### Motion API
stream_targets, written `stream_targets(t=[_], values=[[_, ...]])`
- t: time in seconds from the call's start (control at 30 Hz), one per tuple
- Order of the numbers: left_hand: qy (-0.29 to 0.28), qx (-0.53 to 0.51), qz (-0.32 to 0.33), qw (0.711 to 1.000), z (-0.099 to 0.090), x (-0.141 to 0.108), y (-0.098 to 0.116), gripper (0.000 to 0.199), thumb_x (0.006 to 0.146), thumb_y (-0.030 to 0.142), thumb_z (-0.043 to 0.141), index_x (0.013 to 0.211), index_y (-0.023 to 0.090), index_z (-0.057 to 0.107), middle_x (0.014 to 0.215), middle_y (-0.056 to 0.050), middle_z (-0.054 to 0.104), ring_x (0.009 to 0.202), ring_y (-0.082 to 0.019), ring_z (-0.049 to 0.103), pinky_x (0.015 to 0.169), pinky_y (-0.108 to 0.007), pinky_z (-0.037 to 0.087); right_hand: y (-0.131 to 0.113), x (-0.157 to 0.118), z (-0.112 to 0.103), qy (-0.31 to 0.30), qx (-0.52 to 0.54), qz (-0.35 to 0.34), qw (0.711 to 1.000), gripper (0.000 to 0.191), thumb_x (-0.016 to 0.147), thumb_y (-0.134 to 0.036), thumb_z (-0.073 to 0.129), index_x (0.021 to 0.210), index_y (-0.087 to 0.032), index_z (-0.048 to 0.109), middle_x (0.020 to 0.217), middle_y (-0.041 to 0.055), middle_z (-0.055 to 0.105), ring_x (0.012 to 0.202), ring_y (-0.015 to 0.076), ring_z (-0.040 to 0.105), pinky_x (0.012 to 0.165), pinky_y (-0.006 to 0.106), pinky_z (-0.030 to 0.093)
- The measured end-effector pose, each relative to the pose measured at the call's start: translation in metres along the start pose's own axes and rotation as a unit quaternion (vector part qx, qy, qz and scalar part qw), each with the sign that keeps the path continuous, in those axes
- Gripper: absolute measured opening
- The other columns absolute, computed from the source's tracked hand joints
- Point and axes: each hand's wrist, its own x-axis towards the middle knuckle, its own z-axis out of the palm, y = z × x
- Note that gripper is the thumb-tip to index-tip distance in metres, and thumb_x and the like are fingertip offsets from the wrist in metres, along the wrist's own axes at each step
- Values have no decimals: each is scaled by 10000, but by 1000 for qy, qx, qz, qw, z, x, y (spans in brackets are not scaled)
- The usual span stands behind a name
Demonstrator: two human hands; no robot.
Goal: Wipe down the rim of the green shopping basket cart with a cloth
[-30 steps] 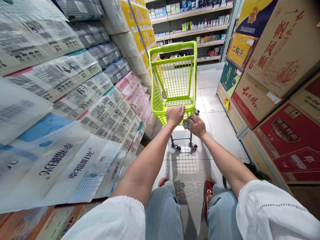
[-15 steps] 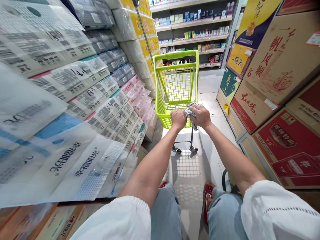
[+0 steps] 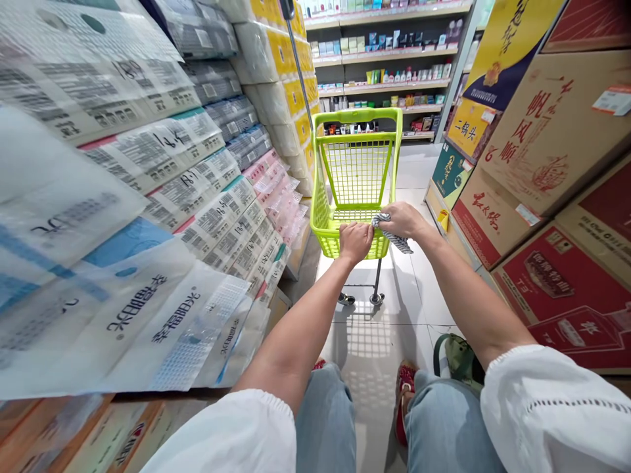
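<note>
A lime-green shopping cart [image 3: 357, 172] with a mesh basket stands on the aisle floor in front of me. My left hand [image 3: 355, 242] is wrapped over the basket's near rim. Just to its right, my right hand [image 3: 401, 220] grips a grey-and-white striped cloth [image 3: 394, 240] at the rim's right end. The cloth's loose end hangs down to the right, and part of it is hidden under my fingers. Below the basket are the cart's thin metal legs and small wheels [image 3: 376, 299].
Stacked tissue packs [image 3: 197, 184] line the left side closely. Cardboard cartons [image 3: 562, 131] are piled along the right. Shelves with bottles and boxes [image 3: 384, 59] stand beyond the cart. A green bag [image 3: 458, 360] lies on the floor by my right leg.
The cloth was bunched between my hands; now it trails from under my right hand, which has shifted slightly right and up. The cart appears slightly lower and further right in view.
</note>
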Motion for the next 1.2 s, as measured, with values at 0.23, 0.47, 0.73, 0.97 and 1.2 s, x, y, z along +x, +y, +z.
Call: stream_targets(t=[0.23,0.47,0.73,0.97,1.2], values=[[-9,4,42,999,-8,-10,-18,429,975,362,258,779,213,610,888,-50,702,907,-204,582,795,-370,291,-26,-16,-2,15,9,17,1000,235,774,-375,533,746,-182,663,794,47,677,702,147,551,603,247,319],[-50,-1,66,997,-16,3,-42,408,955,339,299,760,197,628,863,-81,693,895,-218,587,824,-365,331,-47,-22,10,76,23,39,996,212,780,-372,538,845,-194,636,840,48,655,762,176,553,659,264,357],[-28,-11,47,998,-6,4,-47,304,908,260,372,785,175,637,840,-92,677,826,-213,588,777,-326,377,-65,-25,26,108,37,-3,993,220,830,-330,521,984,-199,608,968,68,639,887,215,548,742,293,387],[-32,-18,61,997,-5,9,-50,467,959,336,260,715,189,631,789,-66,674,789,-185,578,788,-318,373,2,-14,9,133,65,34,988,319,850,-337,501,1123,-208,605,1141,75,611,989,225,548,799,309,404],[-26,14,57,998,6,21,-50,405,943,308,299,780,171,643,862,-93,686,845,-210,582,820,-344,379,-33,-16,32,167,62,40,983,270,811,-300,536,1046,-202,623,1043,66,634,938,227,541,843,326,393]])
